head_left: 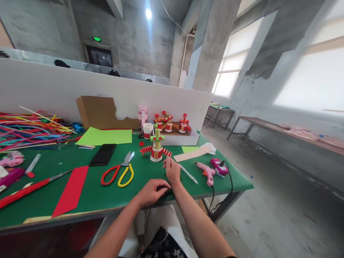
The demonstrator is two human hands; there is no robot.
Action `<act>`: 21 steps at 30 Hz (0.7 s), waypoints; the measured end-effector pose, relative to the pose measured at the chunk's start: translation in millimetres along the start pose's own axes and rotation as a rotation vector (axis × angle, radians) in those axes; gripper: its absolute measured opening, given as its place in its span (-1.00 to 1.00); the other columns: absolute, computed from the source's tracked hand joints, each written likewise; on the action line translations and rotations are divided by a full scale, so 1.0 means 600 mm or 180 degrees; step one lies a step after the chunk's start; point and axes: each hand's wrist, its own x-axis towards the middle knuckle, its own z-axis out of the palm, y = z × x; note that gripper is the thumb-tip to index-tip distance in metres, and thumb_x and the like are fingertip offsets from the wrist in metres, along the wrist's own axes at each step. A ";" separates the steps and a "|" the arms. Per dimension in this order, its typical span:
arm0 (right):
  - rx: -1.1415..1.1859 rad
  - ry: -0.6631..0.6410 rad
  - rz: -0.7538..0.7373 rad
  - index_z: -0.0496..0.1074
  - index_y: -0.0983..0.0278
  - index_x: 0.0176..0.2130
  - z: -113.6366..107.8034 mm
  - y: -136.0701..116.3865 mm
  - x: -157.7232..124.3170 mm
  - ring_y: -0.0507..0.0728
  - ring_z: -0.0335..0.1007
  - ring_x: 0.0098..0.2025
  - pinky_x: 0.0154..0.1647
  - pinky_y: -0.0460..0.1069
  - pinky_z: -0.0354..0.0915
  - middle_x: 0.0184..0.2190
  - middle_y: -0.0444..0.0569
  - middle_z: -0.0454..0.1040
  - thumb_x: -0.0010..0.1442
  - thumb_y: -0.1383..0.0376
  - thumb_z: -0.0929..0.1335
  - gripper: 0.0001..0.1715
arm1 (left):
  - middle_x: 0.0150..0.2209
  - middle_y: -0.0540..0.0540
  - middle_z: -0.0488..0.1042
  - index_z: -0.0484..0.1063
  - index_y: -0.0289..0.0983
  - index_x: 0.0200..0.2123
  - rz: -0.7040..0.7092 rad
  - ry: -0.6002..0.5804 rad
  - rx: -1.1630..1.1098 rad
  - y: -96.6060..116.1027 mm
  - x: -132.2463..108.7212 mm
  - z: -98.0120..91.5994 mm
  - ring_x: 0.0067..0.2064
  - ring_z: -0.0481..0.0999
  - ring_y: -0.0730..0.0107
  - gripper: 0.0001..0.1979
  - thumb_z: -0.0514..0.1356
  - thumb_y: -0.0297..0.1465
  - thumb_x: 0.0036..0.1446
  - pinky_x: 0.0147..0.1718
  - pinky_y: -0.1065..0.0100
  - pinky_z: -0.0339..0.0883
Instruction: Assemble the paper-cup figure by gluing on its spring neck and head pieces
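"Left to right?"
"Scissors point(124, 164) are lying left; the left hand point(151, 192) is resting near, fingers loosely open; the figure point(156, 153) is standing farther back."
"The right hand point(172, 170)?"
"It's appearing just right of the figure, fingers bent; I can't tell whether they're gripping."

Your R hand point(173, 171) is just by the red cup fig point(156, 153) (touch unclear) on the green tbl point(146, 172), L hand point(152, 192) nr its edge. Scissors point(125, 164) lie L, blades parted; pink glue gun point(208, 174) R; white box point(182, 140) w/ 3 similar figs point(168, 126) behind.
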 end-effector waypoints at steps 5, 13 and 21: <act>-0.0657 -0.0615 -0.0465 0.33 0.22 -0.58 0.012 0.004 -0.005 0.01 0.22 -0.60 -0.50 -0.09 0.05 -0.66 -0.11 0.39 0.32 0.07 0.19 -0.48 | -0.29 -0.07 0.65 0.61 -0.27 -0.29 -0.0056 -0.0048 -0.0106 0.001 0.006 -0.005 -0.23 0.55 0.30 -0.77 0.14 -0.45 0.07 -0.18 0.37 0.36; -0.0717 -0.0889 -0.0382 0.36 0.24 -0.61 0.010 0.004 -0.003 -0.02 0.14 -0.61 -0.53 -0.11 0.01 -0.71 -0.16 0.32 0.31 0.11 0.24 -0.48 | -0.26 -0.07 0.66 0.61 -0.27 -0.27 -0.0039 0.0020 -0.0099 0.005 -0.001 -0.003 -0.21 0.55 0.30 -0.75 0.13 -0.42 0.09 -0.16 0.38 0.36; -0.0084 -0.0555 -0.0466 0.36 0.22 -0.62 0.007 -0.003 -0.012 0.00 0.10 -0.64 -0.56 -0.09 0.01 -0.73 -0.17 0.31 0.27 0.02 0.24 -0.45 | -0.25 -0.07 0.67 0.61 -0.25 -0.28 0.0054 0.0044 -0.0113 -0.006 -0.001 0.003 -0.20 0.56 0.27 -0.77 0.15 -0.41 0.09 -0.16 0.34 0.37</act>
